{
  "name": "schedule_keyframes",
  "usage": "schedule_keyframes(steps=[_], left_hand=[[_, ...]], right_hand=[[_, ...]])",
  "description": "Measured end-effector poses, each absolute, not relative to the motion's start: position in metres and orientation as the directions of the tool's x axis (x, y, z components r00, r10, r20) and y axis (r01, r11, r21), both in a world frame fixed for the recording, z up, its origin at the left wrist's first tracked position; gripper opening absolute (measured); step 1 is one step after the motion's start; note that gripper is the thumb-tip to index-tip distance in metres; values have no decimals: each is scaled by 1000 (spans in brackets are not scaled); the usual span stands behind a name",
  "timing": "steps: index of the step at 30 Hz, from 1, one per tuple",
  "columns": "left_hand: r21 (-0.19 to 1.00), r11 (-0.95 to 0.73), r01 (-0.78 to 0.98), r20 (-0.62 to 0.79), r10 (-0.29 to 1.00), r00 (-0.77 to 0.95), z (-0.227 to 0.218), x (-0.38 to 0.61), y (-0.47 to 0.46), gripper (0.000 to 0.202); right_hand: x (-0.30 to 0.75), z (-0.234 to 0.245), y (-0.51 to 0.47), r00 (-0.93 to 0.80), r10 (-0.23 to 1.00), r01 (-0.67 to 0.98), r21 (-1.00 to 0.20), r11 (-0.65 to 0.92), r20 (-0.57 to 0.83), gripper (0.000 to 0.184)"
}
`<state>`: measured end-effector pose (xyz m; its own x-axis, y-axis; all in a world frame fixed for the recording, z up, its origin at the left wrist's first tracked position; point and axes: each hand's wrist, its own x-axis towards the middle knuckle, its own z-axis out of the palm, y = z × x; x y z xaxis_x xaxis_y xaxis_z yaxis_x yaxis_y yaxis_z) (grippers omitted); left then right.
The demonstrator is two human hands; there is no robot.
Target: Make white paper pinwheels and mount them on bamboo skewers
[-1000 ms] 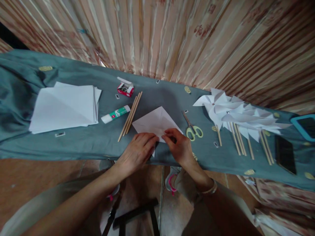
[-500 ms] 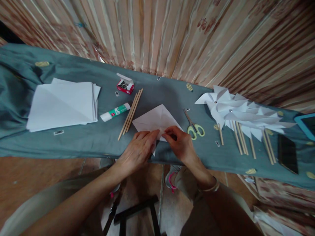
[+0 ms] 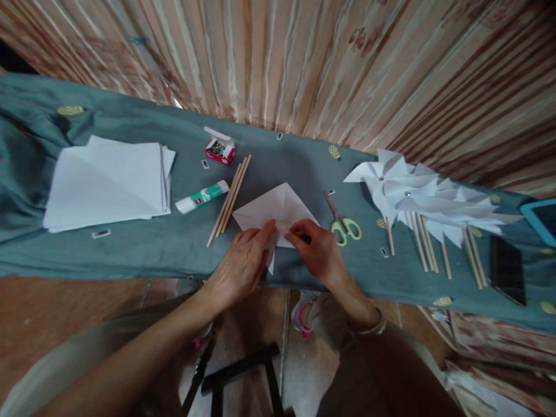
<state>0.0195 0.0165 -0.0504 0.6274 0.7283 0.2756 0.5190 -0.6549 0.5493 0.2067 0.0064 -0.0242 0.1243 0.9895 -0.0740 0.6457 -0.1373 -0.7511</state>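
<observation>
A white square sheet of paper (image 3: 278, 202) with crease lines lies cornerwise in front of me, and a cut flap of it points toward the table's front edge. My left hand (image 3: 241, 260) rests on its near left side, fingers together, index finger and thumb on the paper near its middle. My right hand (image 3: 319, 249) is closed in a pinch on the paper just right of the middle; the exact part between its fingertips is hidden. Green-handled scissors (image 3: 343, 226) lie just right of my right hand. Several wooden sticks (image 3: 230, 200) lie to the left of the sheet.
A glue stick (image 3: 202, 197) and an open red box (image 3: 220, 150) of small metal pieces lie left of the sticks. Further left is a stack of white paper (image 3: 108, 185). Paper pinwheels (image 3: 408, 191) on sticks, a dark phone (image 3: 507, 269) and a blue-edged device (image 3: 538, 217) lie at right.
My left index finger has shifted slightly up and left on the paper, showing more of the flap. My right hand stays pinched in nearly the same place.
</observation>
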Motion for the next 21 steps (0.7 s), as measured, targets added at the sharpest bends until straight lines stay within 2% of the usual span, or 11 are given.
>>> schedule_keyframes(steps=[8, 21], left_hand=[[551, -644, 531, 237, 731, 640, -49, 21, 19, 60], [485, -696, 529, 181, 672, 718, -46, 26, 24, 67]], right_hand=[[206, -24, 8, 117, 990, 660, -739, -136, -78, 4], [206, -23, 11, 107, 993, 680, -724, -112, -53, 2]])
